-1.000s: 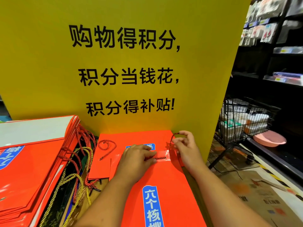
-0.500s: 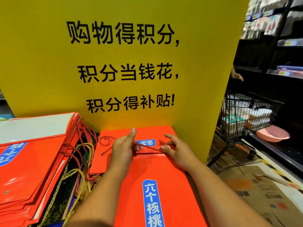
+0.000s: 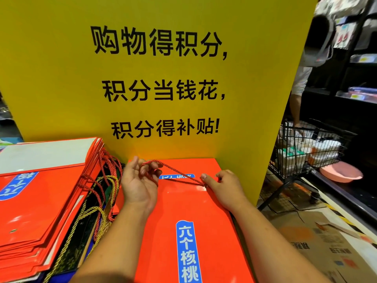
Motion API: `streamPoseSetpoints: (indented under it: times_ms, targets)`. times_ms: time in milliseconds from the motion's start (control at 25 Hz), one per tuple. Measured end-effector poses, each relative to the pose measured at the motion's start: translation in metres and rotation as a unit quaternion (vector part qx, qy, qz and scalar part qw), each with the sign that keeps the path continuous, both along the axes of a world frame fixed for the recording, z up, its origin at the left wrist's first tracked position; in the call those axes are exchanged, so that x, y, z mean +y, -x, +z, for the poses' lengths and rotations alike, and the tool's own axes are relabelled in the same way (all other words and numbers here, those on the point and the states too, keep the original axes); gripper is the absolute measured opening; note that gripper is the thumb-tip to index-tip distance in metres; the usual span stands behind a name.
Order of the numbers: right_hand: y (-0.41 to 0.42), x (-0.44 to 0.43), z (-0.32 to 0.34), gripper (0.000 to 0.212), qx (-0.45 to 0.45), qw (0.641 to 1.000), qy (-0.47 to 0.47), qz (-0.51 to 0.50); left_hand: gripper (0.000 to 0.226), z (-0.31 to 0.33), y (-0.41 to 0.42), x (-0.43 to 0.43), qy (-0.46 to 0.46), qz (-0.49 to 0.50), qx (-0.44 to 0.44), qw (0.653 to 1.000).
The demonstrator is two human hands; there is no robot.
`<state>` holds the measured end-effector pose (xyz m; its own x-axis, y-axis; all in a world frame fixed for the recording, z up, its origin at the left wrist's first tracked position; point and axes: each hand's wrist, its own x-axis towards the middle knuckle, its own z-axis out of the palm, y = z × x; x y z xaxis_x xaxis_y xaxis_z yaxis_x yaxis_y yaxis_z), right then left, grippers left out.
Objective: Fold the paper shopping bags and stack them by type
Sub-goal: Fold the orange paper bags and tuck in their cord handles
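done: I see orange bag (image 3: 193, 211) flattened; folded stack (image 3: 40, 201) to its left.
todo: tuck cord (image 3: 179, 172), stack bag.
left hand (image 3: 138, 182): fingers curled round cord.
right hand (image 3: 226, 188): pinches cord.

Red bag stacks (image 3: 40, 201) hide their support, perhaps a counter.

Two hands stretch a red rope handle (image 3: 179, 173) over a flat orange bag (image 3: 193, 211). The left hand (image 3: 140, 180) hooks it. The right hand (image 3: 222, 185) pins its end.
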<state>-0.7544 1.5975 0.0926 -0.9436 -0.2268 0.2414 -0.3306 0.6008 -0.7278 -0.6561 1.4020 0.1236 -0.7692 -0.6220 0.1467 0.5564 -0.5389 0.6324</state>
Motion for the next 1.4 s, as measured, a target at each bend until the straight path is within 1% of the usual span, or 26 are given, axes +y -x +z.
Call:
streamPoseSetpoints:
  times_ms: [40,80,120,160,200,240,280,360,440,480,560,600,640,680,720,760,800,840,880,960,1000,1080,1160,1240,1320,1400]
  targets:
    - [-0.003,0.0,0.007,0.038,-0.024,0.999,0.025,0.009,0.018,-0.005,0.002,0.001,0.103,0.011,-0.028,0.994]
    - [-0.006,0.004,0.016,0.032,-0.063,0.995,0.074,0.035,0.015,-0.01,0.005,0.003,0.241,0.026,-0.064,0.968]
    - [-0.009,0.01,0.026,0.027,-0.116,0.981,0.141,0.068,0.026,-0.018,0.006,0.005,0.391,0.042,-0.106,0.913]
    - [-0.014,0.018,0.034,0.035,-0.172,0.959,0.198,0.103,0.04,-0.025,0.008,0.007,0.517,0.052,-0.153,0.841]
    - [-0.019,0.025,0.042,0.054,-0.207,0.942,0.236,0.121,0.056,-0.03,0.009,0.01,0.606,0.06,-0.193,0.769]
    - [-0.021,0.032,0.044,0.068,-0.213,0.935,0.252,0.129,0.07,-0.03,0.008,0.012,0.654,0.063,-0.222,0.72]
    - [-0.024,0.037,0.045,0.072,-0.21,0.929,0.277,0.13,0.082,-0.028,0.006,0.012,0.671,0.068,-0.237,0.699]
    - [-0.029,0.041,0.045,0.064,-0.215,0.902,0.346,0.144,0.1,-0.016,0.002,0.014,0.671,0.093,-0.249,0.693]
    - [-0.032,0.042,0.045,0.056,-0.232,0.877,0.387,0.164,0.104,0.004,-0.004,0.014,0.67,0.114,-0.267,0.684]
    - [-0.032,0.042,0.046,0.053,-0.232,0.864,0.41,0.177,0.104,0.017,-0.008,0.013,0.679,0.1,-0.288,0.668]
    - [-0.037,0.04,0.052,0.048,-0.232,0.833,0.46,0.202,0.091,0.044,-0.015,0.009,0.714,0.033,-0.336,0.613]
    - [-0.039,0.039,0.056,0.045,-0.238,0.819,0.48,0.205,0.075,0.057,-0.019,0.009,0.733,0.001,-0.349,0.583]
    - [-0.041,0.039,0.06,0.04,-0.241,0.814,0.485,0.212,0.062,0.069,-0.024,0.008,0.743,-0.021,-0.35,0.57]
    - [-0.044,0.041,0.064,0.032,-0.249,0.82,0.466,0.22,0.057,0.075,-0.027,0.005,0.741,-0.03,-0.34,0.578]
    - [-0.042,0.048,0.065,0.021,-0.252,0.846,0.408,0.233,0.054,0.081,-0.031,0.002,0.717,-0.033,-0.324,0.616]
    - [-0.043,0.057,0.067,0.014,-0.258,0.874,0.33,0.246,0.05,0.083,-0.035,-0.003,0.669,-0.037,-0.309,0.675]
    - [-0.038,0.07,0.065,0.028,-0.266,0.899,0.242,0.252,0.045,0.085,-0.039,-0.008,0.601,-0.048,-0.292,0.742]
    - [-0.032,0.088,0.065,0.05,-0.285,0.912,0.17,0.242,0.042,0.085,-0.042,-0.014,0.536,-0.043,-0.285,0.794]
    - [-0.026,0.106,0.064,0.069,-0.321,0.912,0.127,0.222,0.04,0.084,-0.043,-0.023,0.488,-0.024,-0.289,0.823]
    - [-0.02,0.136,0.065,0.093,-0.409,0.869,0.16,0.229,0.037,0.08,-0.042,-0.04,0.492,0.053,-0.331,0.803]
    - [-0.019,0.147,0.066,0.094,-0.434,0.838,0.22,0.247,0.036,0.073,-0.038,-0.049,0.5,0.096,-0.362,0.781]
    - [-0.02,0.155,0.066,0.081,-0.415,0.813,0.318,0.256,0.03,0.061,-0.032,-0.06,0.478,0.144,-0.403,0.767]
    - [-0.013,0.145,0.055,0.081,-0.367,0.847,0.317,0.217,0.021,0.048,-0.029,-0.064,0.444,0.179,-0.433,0.764]
    - [-0.009,0.122,0.045,0.074,-0.336,0.885,0.275,0.169,0.013,0.038,-0.03,-0.063,0.444,0.234,-0.458,0.734]
    - [-0.008,0.098,0.042,0.07,-0.293,0.905,0.279,0.135,0.022,0.032,-0.033,-0.065,0.442,0.276,-0.475,0.709]
    - [-0.005,0.079,0.043,0.057,-0.244,0.902,0.33,0.13,0.033,0.028,-0.031,-0.068,0.429,0.288,-0.466,0.718]
